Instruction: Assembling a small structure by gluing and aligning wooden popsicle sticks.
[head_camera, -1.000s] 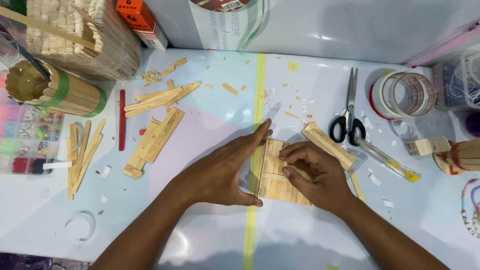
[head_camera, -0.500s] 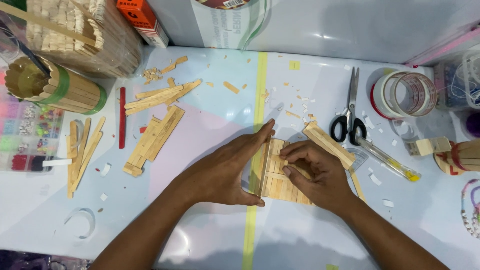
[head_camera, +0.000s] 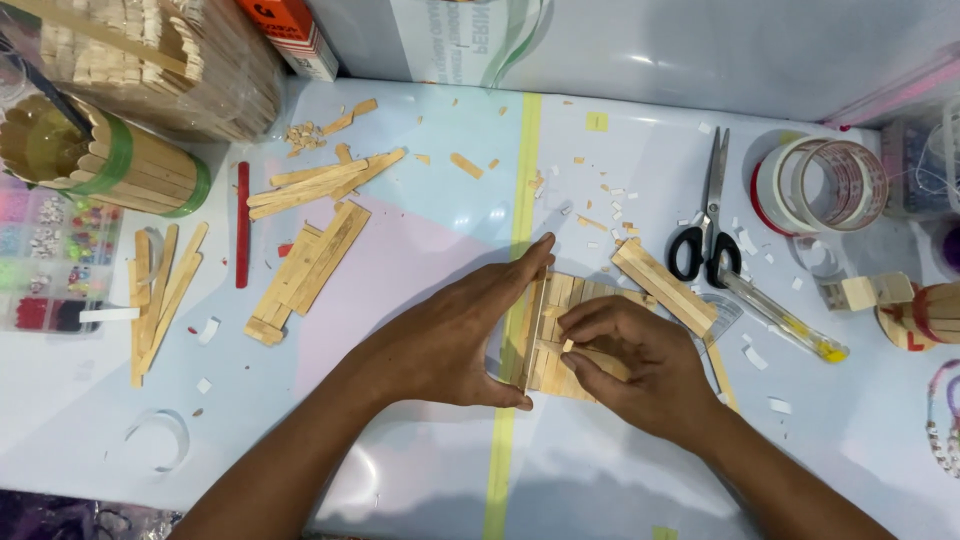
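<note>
A flat panel of wooden craft sticks is seen lying on the worktop, right over the yellow tape line. The left hand is stretched nearly flat, fingers together, and is pressed against the panel's left edge, nothing being clasped. The right hand is curled over the panel's right part, its fingertips pinched onto a single stick laid across the panel. Just right of the panel a bundle of sticks is found, with black-handled scissors beyond and tape rolls farther right. Loose stick stacks are spread well apart at the left.
</note>
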